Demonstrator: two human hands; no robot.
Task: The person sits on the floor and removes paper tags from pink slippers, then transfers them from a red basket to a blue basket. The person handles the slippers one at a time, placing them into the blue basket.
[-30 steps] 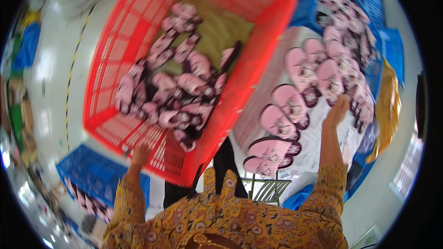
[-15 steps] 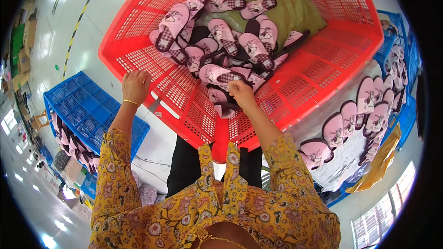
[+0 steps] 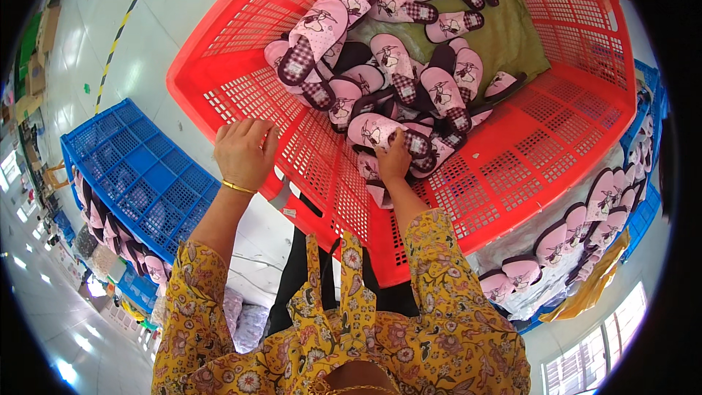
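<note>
A large red plastic basket (image 3: 512, 168) with latticed walls stands in front of me, holding a heap of pink slippers (image 3: 395, 58) with dark soles and checked insoles. My right hand (image 3: 395, 159) reaches inside and has its thumb and fingers closed on the open end of one pink slipper (image 3: 369, 130) at the near side of the heap. At the basket's near left, my left hand (image 3: 245, 152) lies over the rim, back upward, with bent fingers; the fingertips are partly hidden. An olive-green plastic sack (image 3: 515, 36) lies under the far slippers.
A blue lattice crate (image 3: 142, 168) sits on the left, with more slippers showing below its edge. To the right, rows of pink slippers (image 3: 552, 243) lie on clear plastic sheeting beside blue crates (image 3: 647, 201). A yellow-black floor line (image 3: 121, 33) runs at the far left.
The basket and its slippers sit further right and lower in view. My right hand has moved with them and now grips the slipper's open end. My left hand has shifted right, still at the rim.
</note>
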